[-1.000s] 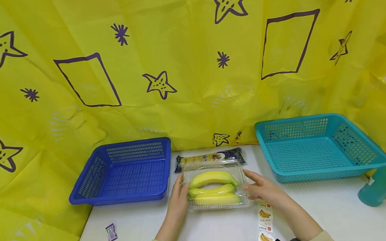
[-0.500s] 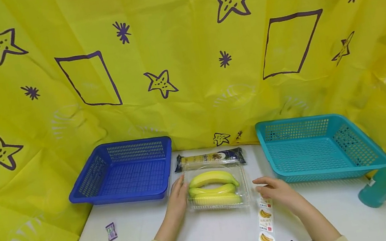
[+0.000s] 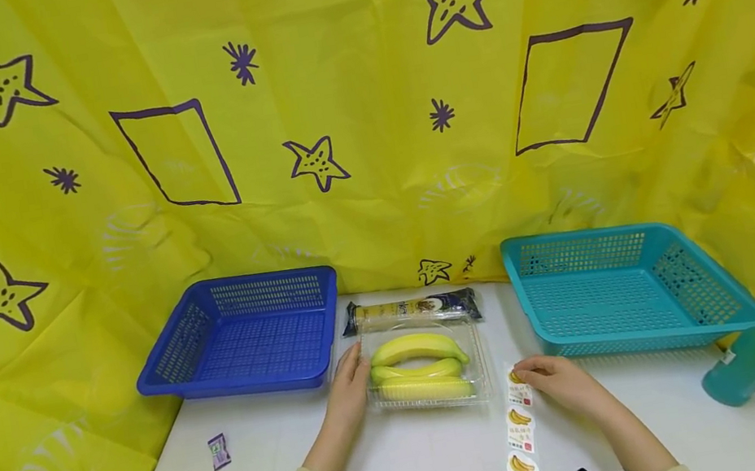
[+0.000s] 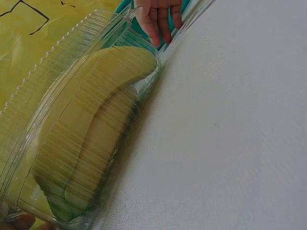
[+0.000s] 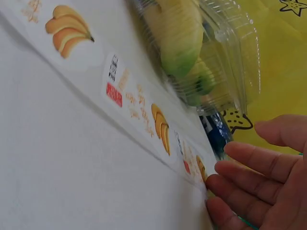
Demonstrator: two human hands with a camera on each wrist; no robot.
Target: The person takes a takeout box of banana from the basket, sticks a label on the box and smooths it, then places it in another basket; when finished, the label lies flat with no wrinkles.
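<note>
A clear plastic clamshell box [image 3: 473, 340] with several bananas [image 3: 416, 346] inside lies mid-table, its lid down. My left hand [image 3: 348, 388] rests against the box's left side; in the left wrist view only its fingertips [image 4: 24, 222] show, at the bottom corner. To the right of the box runs a strip of banana stickers [image 3: 519, 435]. At the strip's far end is my right hand [image 3: 563, 386], its fingertips over the last sticker. The right wrist view shows that hand's fingers [image 5: 254, 158] spread and only slightly bent, with nothing gripped between them.
A blue basket [image 3: 253, 385] stands at the back left, a teal basket [image 3: 648, 332] at the back right. Behind the box lies a long dark-ended packet [image 3: 408, 311]. A teal bottle [image 3: 750, 366] leans at the far right. A small purple sachet [image 3: 219, 452] lies at left.
My right hand has left the box's right side and moved right and down to the top of the sticker strip. The left hand and the box have stayed in place.
</note>
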